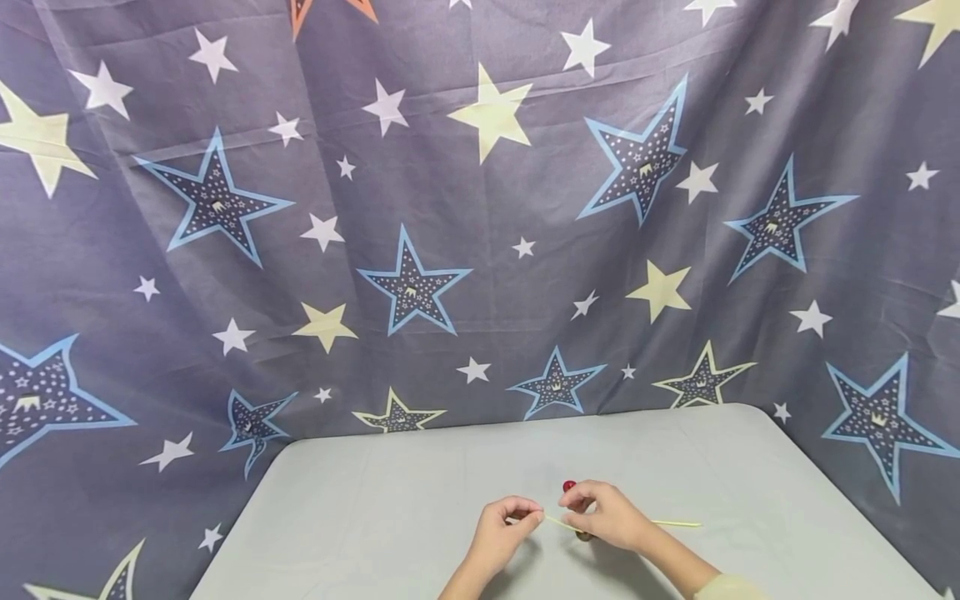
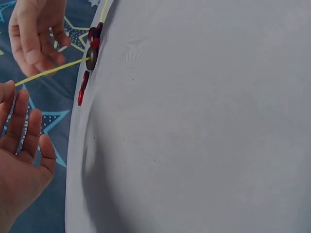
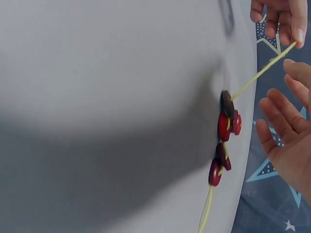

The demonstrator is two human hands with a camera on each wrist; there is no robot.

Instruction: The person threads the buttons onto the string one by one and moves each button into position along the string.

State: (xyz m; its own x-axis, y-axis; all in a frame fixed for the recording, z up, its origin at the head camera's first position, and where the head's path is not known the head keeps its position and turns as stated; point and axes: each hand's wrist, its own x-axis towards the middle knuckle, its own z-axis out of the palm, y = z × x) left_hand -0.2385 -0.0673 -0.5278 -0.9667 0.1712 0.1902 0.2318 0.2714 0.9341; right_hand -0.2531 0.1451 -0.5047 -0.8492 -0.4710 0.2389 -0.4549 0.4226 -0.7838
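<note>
In the head view, my left hand [image 1: 501,533] pinches the end of a yellow string [image 1: 561,523] between thumb and fingertip. The string runs taut to a brown round button [image 3: 227,103] on the table, which stands on its edge. Behind it along the string are several red and dark red buttons [image 3: 215,172], and a loose tail of string [image 3: 206,211] trails past them. My right hand [image 1: 611,515] hovers over the buttons with fingers loosely bent, apart from the string; in the right wrist view, its palm [image 3: 294,160] holds nothing. One red button [image 1: 569,486] shows past its fingertips.
A pale grey cloth-covered table [image 1: 390,500] with rounded far corners lies beneath both hands. A dark star-patterned curtain [image 1: 480,217] hangs behind it and along its sides.
</note>
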